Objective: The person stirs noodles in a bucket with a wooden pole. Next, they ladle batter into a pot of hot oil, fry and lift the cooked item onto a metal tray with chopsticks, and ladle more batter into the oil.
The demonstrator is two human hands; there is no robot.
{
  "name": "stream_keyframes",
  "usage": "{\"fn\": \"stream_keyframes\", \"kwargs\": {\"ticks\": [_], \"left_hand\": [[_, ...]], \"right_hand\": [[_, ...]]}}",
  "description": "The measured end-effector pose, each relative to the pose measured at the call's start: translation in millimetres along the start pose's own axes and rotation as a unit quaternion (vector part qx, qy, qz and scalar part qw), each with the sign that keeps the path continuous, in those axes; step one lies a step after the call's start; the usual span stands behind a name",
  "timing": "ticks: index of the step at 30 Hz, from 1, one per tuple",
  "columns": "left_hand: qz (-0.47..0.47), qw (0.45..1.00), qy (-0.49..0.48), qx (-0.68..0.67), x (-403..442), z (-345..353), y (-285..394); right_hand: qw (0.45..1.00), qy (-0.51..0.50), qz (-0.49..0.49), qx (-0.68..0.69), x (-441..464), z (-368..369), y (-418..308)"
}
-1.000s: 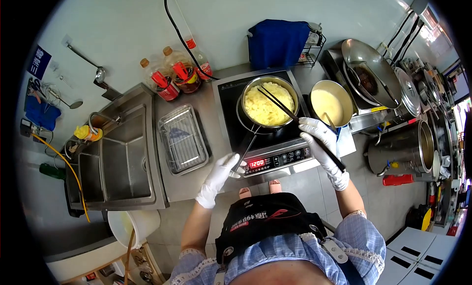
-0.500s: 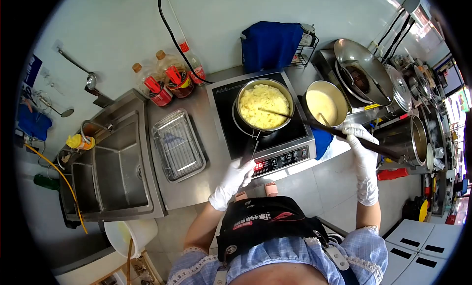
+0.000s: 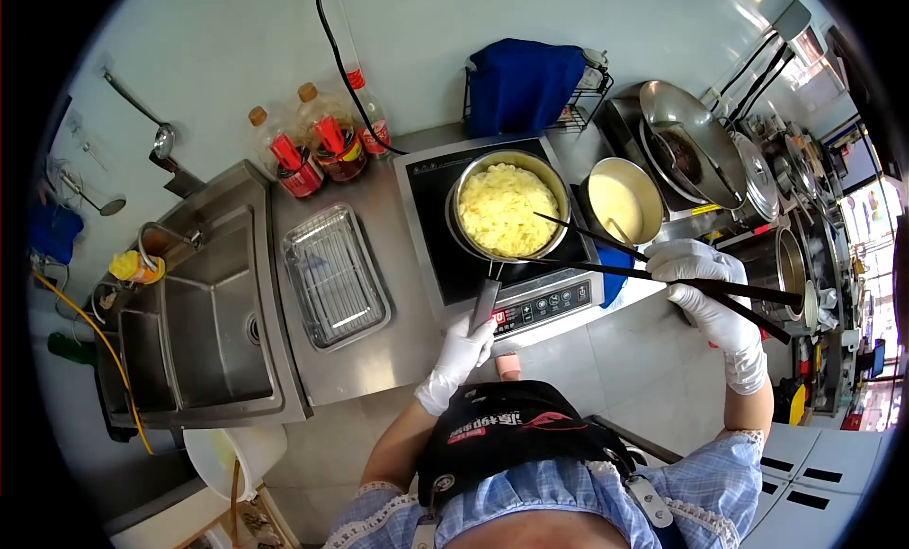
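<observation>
My left hand [image 3: 461, 356], in a white glove, is closed round the dark handle [image 3: 486, 299] of a steel saucepan. The saucepan [image 3: 458, 194] stands on the black induction cooker [image 3: 423, 185] and is heaped with pale yellow food [image 3: 507, 210]. My right hand [image 3: 705, 289], also gloved, grips long dark chopsticks [image 3: 606, 267]; their tips are spread, one over the pan's right edge and the other by its lower rim. Just right of the cooker, a second pot [image 3: 653, 197] contains creamy yellow liquid [image 3: 615, 201] and a utensil.
A wire rack in a metal tray [image 3: 337, 276] lies left of the cooker, beside a double sink [image 3: 220, 331]. Bottles [image 3: 331, 137] stand behind. A wok [image 3: 696, 114] and a tall steel pot [image 3: 765, 256] are at the right. A white bucket [image 3: 270, 450] stands below the sink.
My right hand has moved right and away from the pan, and the chopsticks have spread apart and come out of the food. My left hand has shifted onto the pan handle more firmly.
</observation>
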State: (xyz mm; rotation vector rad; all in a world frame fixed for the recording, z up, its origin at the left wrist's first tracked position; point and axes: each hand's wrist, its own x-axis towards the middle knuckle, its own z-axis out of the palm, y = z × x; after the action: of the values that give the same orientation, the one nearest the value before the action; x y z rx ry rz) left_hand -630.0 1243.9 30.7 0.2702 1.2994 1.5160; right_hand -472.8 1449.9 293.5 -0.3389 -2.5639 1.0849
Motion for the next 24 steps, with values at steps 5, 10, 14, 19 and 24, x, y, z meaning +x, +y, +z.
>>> {"fn": "stream_keyframes", "kwargs": {"ticks": [5, 10, 14, 19, 24], "left_hand": [[0.013, 1.000, -0.003, -0.006, 1.2, -0.9, -7.8], [0.022, 1.000, -0.007, -0.014, 4.9, -4.2, -16.7], [0.015, 1.000, -0.009, -0.002, 1.0, -3.5, -9.3], [0.004, 1.000, -0.009, -0.004, 1.7, -4.9, -6.6], [0.006, 1.000, -0.005, 0.009, 0.5, -3.1, -0.8]], "right_hand": [[1.000, -0.013, 0.001, -0.019, 7.6, 11.3, -6.4], [0.983, -0.051, -0.120, -0.132, 16.0, 23.3, 6.2], [0.970, -0.120, -0.160, -0.137, 5.5, 54.7, 34.2], [0.916, -0.089, -0.278, -0.275, -20.5, 99.3, 62.7], [0.882, -0.081, -0.308, -0.346, -34.0, 127.1, 106.2]]}}
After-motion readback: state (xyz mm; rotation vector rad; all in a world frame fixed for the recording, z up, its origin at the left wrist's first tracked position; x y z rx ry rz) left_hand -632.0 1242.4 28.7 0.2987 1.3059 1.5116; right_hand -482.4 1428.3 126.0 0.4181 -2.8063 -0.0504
